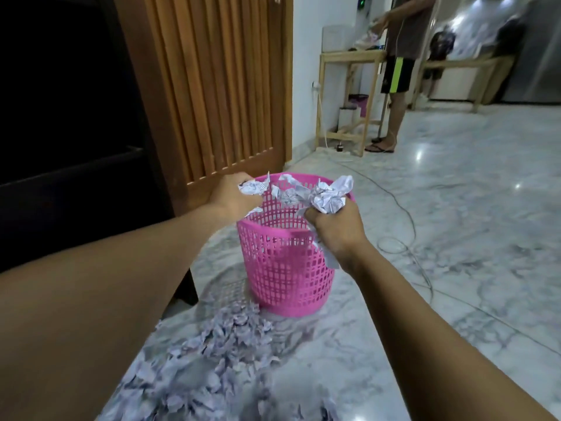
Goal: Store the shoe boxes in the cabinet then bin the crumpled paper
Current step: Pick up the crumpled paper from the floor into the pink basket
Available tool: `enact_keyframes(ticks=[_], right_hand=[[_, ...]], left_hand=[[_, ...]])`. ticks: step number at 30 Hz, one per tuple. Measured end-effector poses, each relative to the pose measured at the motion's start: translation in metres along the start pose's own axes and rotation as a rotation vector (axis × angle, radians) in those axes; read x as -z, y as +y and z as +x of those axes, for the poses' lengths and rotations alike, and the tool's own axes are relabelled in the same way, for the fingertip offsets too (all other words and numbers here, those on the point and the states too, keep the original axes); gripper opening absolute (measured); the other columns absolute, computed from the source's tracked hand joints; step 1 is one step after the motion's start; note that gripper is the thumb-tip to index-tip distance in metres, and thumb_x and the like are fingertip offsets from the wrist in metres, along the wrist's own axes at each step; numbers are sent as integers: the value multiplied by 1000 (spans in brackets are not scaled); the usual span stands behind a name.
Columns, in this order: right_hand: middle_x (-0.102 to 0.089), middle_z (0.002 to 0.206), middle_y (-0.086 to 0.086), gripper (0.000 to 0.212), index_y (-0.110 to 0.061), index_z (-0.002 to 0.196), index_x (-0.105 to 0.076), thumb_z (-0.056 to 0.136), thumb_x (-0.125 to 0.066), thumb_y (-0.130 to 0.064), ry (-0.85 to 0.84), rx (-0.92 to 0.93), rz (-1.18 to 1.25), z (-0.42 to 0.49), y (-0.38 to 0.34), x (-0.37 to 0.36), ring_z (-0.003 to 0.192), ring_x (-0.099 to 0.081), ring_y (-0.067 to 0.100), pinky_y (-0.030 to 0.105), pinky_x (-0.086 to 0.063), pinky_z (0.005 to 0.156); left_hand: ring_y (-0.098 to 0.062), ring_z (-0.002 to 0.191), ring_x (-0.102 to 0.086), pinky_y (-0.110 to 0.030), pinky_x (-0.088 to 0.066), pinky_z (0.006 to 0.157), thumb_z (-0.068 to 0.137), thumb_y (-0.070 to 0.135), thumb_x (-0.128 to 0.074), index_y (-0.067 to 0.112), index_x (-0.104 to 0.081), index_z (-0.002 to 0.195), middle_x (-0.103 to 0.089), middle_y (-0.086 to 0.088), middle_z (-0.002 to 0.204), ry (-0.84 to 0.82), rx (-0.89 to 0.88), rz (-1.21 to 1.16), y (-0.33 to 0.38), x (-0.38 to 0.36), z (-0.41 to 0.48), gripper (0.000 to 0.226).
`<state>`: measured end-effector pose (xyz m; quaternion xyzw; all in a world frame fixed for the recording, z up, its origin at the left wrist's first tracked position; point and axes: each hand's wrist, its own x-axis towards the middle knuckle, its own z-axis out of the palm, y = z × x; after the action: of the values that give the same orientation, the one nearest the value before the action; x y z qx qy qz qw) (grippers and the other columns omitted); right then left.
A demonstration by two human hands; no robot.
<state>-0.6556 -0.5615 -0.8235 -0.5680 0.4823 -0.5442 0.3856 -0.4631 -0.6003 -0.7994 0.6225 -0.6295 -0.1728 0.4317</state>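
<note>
A pink mesh bin (pixel 288 262) stands on the marble floor in front of me. My left hand (pixel 232 197) grips a wad of crumpled paper (pixel 253 187) at the bin's left rim. Over the right rim, my right hand (pixel 335 227) holds a bigger bunch of crumpled paper (pixel 326 194). More crumpled paper (pixel 285 192) shows inside the bin near its top. A heap of crumpled paper (pixel 218 354) lies on the floor in front of the bin. The slatted wooden cabinet door (pixel 212 86) stands behind the bin; no shoe boxes are visible.
A dark cabinet (pixel 69 132) fills the left side. A thin cable (pixel 400 214) runs across the floor to the right of the bin. Further back, a person (pixel 397 71) stands at a wooden table (pixel 349 95) against the white wall.
</note>
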Motion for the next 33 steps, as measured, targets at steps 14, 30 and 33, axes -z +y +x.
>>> enact_keyframes(ticks=[14, 30, 33], right_hand=[[-64, 71, 8, 7, -8, 87, -63, 87, -57, -5, 236, -89, -375, 113, 37, -50, 60, -56, 19, 29, -43, 56], [-74, 109, -2, 34, -29, 115, -66, 90, -49, -46, 32, 42, -1056, 96, 68, -45, 104, -68, 21, 48, -33, 111], [-75, 101, -3, 33, -26, 106, -70, 93, -46, -44, 178, 179, -943, 65, 71, -47, 100, -68, 19, 46, -26, 114]], left_hand=[[-17, 83, -60, -24, -44, 67, 79, 20, -75, 15, -65, 101, -67, -4, 97, -326, -132, 19, -53, -48, 101, 24], [-21, 85, -66, -38, -56, 78, 82, 62, -44, 27, -70, 86, -72, 7, 89, -344, -209, 494, -84, -42, 79, 44], [-24, 75, -61, -36, -53, 73, 91, 58, -41, 23, -64, 71, -64, 6, 71, -283, -235, 499, -93, -37, 48, 47]])
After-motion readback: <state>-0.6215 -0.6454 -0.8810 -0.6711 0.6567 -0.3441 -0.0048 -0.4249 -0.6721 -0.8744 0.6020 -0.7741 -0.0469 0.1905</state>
